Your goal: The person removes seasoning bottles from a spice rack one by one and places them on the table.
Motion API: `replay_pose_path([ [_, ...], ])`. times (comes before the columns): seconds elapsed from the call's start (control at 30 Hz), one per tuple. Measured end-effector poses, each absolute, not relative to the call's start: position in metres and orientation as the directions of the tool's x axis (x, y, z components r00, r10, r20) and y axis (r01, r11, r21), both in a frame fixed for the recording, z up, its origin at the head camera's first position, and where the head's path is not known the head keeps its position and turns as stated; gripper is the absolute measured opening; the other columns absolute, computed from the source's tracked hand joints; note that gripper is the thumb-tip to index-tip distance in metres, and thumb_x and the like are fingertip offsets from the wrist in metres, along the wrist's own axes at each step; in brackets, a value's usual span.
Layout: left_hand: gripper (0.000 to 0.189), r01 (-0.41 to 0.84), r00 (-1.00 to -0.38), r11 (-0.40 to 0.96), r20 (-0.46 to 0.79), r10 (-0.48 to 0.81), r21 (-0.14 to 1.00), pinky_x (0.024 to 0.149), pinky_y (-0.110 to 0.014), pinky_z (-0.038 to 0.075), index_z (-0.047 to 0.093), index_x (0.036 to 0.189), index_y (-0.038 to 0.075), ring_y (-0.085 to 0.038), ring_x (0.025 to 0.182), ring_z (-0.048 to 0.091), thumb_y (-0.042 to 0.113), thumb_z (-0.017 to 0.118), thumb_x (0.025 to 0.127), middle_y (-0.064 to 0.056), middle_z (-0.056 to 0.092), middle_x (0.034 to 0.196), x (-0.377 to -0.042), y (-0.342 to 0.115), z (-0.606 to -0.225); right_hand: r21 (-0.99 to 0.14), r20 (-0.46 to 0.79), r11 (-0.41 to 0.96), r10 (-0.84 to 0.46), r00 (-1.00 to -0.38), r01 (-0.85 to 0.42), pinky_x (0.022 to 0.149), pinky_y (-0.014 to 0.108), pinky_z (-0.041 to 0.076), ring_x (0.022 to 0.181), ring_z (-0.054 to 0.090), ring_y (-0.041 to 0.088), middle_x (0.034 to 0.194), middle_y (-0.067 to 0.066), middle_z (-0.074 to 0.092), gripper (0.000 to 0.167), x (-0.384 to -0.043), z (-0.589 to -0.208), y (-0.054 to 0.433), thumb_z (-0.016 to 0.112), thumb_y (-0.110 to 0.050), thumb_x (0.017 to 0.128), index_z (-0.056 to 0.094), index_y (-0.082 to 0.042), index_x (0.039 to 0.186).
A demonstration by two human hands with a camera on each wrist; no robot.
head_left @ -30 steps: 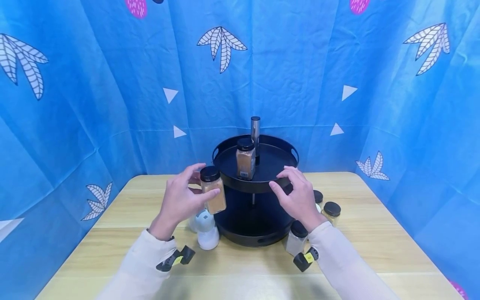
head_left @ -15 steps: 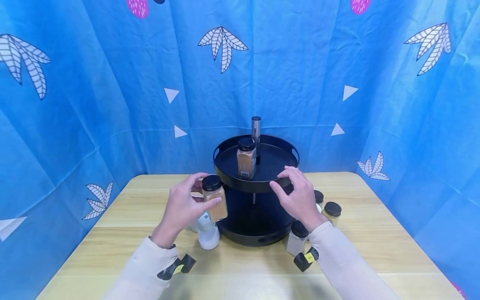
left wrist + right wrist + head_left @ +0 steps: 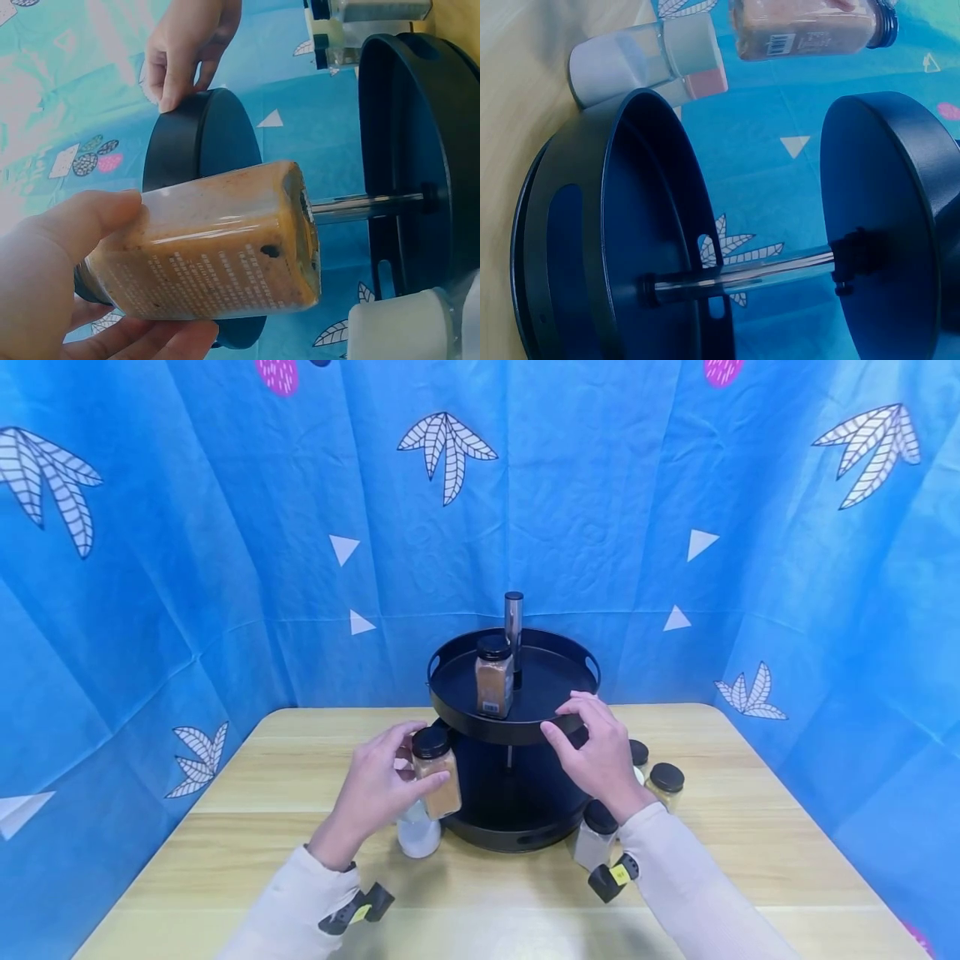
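Observation:
My left hand holds a spice jar of orange-brown powder with a black lid, thumb on one side and fingers on the other. The jar is in the air, tilted, in front of the left side of a black two-tier turntable rack. In the left wrist view the jar's printed face shows. My right hand grips the rim of the upper tray at its front right, thumb and fingers bent at the edge. Another brown spice jar stands on the upper tray; the lower tray bears nothing visible.
A bottle with white contents stands at the rack's left, partly behind the held jar. Right of the rack are a black-lidded jar of pale contents, a yellowish jar and others partly hidden by my right hand. A blue curtain surrounds the table.
My left hand has lowered the spice jar and moved it slightly right, from beside the upper tray toward the level of the lower one. My right hand stays at the rim.

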State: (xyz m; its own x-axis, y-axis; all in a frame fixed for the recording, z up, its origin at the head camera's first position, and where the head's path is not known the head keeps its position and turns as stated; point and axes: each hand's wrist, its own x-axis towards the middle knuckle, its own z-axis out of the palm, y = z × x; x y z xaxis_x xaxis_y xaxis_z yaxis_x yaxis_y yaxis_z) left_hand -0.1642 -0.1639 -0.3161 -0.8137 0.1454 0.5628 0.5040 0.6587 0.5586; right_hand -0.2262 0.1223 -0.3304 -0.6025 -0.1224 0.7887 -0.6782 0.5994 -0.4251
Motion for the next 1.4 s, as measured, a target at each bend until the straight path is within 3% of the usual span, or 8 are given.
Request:
replay_pose_path([
  [0.5,0.062,0.479,-0.833,0.666,0.536,0.139,0.571,0.063,-0.027,0.057,0.058,0.119,-0.001,-0.015,0.076,0.064,0.018,0.089,0.069,-0.004,0.064,0.091,-0.158,-0.159,-0.331,-0.439,0.777,0.599,-0.122,-0.618,-0.669,0.106,0.054,0.036,0.122,0.053,0.035,0.118,0.020,0.064,0.022,-0.228,-0.330,0.123,0.074,-0.019,0.085,0.067,-0.003,0.098],
  [0.8,0.060,0.476,-0.832,0.695,0.533,0.156,0.539,0.063,-0.025,0.051,0.057,0.112,0.001,-0.013,0.079,0.052,0.020,0.091,0.066,0.002,0.057,0.089,-0.156,-0.157,-0.342,-0.439,0.773,0.601,-0.125,-0.622,-0.667,0.105,0.055,0.038,0.123,0.052,0.034,0.120,0.021,0.063,0.023,-0.228,-0.330,0.123,0.074,-0.020,0.085,0.067,-0.003,0.099],
  [1.4,0.058,0.413,-0.875,0.717,0.463,0.142,0.562,0.063,-0.026,0.049,0.057,0.109,0.005,-0.012,0.073,0.053,0.020,0.091,0.065,0.001,0.059,0.089,-0.148,-0.153,-0.357,-0.446,0.769,0.601,-0.121,-0.627,-0.663,0.104,0.056,0.038,0.122,0.052,0.036,0.122,0.021,0.062,0.023,-0.226,-0.329,0.122,0.074,-0.020,0.085,0.066,-0.003,0.099],
])
